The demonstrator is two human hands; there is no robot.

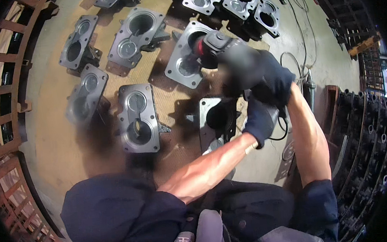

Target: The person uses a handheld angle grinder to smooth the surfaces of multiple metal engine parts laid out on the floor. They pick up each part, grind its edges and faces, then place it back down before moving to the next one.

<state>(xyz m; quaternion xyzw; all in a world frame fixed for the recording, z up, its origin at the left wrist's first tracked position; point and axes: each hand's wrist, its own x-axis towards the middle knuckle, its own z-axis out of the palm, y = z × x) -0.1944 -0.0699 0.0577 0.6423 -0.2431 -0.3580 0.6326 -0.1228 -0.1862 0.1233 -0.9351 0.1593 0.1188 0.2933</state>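
Both my hands, in dark gloves, grip a power tool that looks like an angle grinder (220,41). My right hand (277,75) is closed round its body, partly blurred. Lower down, my left hand (260,119) is wrapped round the rear end, where a black cord loops out. The tool's head is over a grey metal casting (176,67) with two round bores, covering part of it; whether they touch I cannot tell. Nearer me, beside my left wrist, lies another casting (206,120), partly in shadow. A third casting (151,117) lies left of it.
More castings (127,46) lie on brown cardboard (51,132) to the left and far side; several stand at the far right (240,3). Rusty metal racks (2,93) border the left. Cables (302,35) trail over the floor at right, near rows of dark metal parts (362,126).
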